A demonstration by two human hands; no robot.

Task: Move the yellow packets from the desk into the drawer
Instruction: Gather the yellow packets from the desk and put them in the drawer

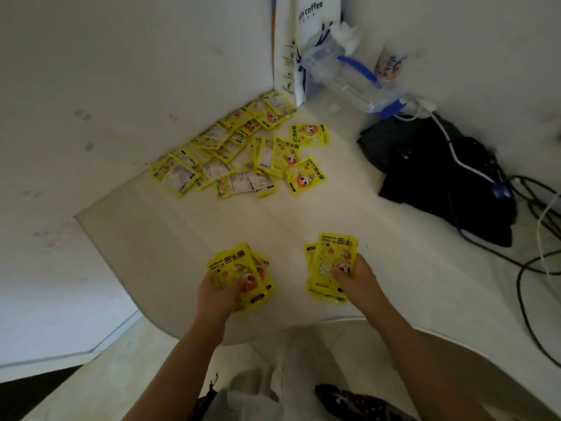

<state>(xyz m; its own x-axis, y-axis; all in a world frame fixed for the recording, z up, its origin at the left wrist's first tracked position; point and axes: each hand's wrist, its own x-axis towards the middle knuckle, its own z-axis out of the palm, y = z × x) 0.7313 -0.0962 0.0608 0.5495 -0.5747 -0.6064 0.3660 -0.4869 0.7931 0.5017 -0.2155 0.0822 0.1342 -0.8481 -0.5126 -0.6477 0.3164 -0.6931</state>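
Bench: white bench [303,214], loose yellow packets [236,147] at eleven o'clock.
Left hand [217,291]: grip curled round a packet stack [239,271].
Right hand [356,276]: grip pinches another stack [329,262].
Handling: likely light, slick, floppy; hold stacks mid-face.
Drawer: unseen.

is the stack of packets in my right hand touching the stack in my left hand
Apart. The head view shows bare desk between the left hand's stack and the right hand's stack.

2 hands [217,291], 2 held packet stacks [239,273], roughly 20 loose packets [305,176], 1 black bag [440,177].
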